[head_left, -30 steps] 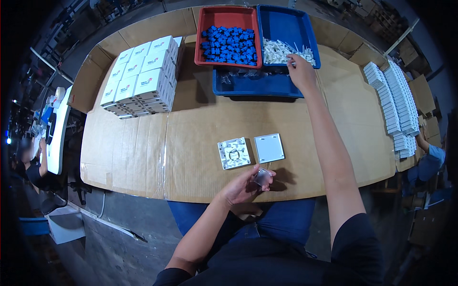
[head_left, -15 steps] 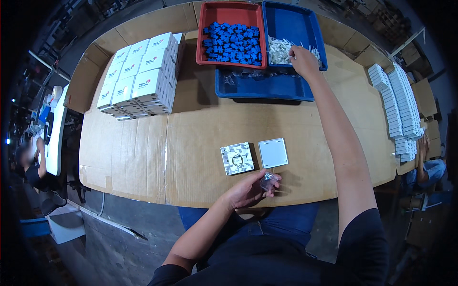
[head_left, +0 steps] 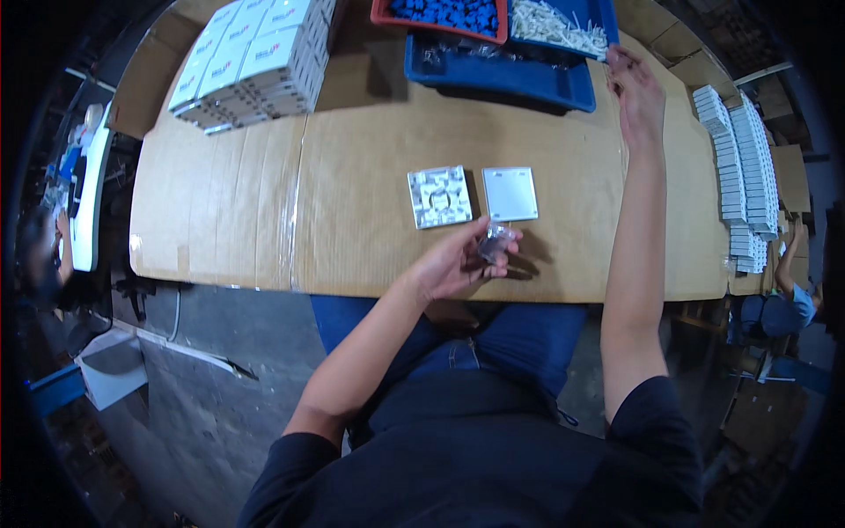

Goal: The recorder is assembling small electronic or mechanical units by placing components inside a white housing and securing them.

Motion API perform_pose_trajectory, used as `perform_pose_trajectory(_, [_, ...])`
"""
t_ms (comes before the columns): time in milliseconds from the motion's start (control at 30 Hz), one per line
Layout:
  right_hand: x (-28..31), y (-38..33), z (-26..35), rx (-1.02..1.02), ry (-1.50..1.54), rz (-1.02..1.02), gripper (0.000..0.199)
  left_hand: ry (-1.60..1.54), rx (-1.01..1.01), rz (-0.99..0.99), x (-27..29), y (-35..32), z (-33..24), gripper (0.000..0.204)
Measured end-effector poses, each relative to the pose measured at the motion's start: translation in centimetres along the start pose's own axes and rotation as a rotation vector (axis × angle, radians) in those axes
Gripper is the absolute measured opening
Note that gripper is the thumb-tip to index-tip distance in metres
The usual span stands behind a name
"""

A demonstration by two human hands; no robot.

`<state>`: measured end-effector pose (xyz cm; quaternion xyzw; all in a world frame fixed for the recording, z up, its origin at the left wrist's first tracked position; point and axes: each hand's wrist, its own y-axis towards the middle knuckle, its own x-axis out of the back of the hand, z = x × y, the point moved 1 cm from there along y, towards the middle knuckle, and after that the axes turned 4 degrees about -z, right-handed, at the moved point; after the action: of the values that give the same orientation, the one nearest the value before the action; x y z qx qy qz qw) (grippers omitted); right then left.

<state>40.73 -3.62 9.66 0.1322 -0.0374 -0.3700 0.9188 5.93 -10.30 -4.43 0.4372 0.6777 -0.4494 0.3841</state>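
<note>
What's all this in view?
tabletop: one, brown, centre
boxes: many, white, back left
red tray: one, red, back
small parts: many, blue, red tray
blue trays: two, blue, back
slim parts: many, white, blue tray
square base: one, white-grey, centre
square panel: one, white, beside base
packet: one, clear, left hand
stacked pieces: many, white, right
workers: two, dark and blue clothes, edges
left hand: one, bare, near panel
right hand: one, bare, by blue tray

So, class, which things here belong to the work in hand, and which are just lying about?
Likely in use:
clear plastic piece, in the left hand
white slender pieces in the upper blue tray, near the right hand
patterned white square piece
flat white square panel
blue parts

Apparently just lying about:
white box stack, left
white stacks, right
</note>
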Motion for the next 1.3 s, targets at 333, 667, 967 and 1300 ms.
perform_pose_trajectory(333, [0.1,-23.5,0.1,-0.239,-0.096,0.215,0.014,0.087,-0.052,0.036,-0.5,-0.1,0.5,0.055])
perform_pose_trajectory(667, [-1.2,-26.7,0.2,-0.167,-0.071,0.303,0.011,0.061,-0.054,-0.003,-0.4,-0.9,1.4,0.044])
perform_pose_trajectory(967, [-2.0,-24.7,1.2,0.004,-0.445,0.667,0.011,0.153,-0.192,0.080,0.5,-0.6,1.4,0.035])
perform_pose_trajectory(1300, [-2.6,-23.9,-0.6,-0.478,-0.190,0.951,0.036,0.063,-0.144,0.071,0.8,-0.7,1.8,0.030])
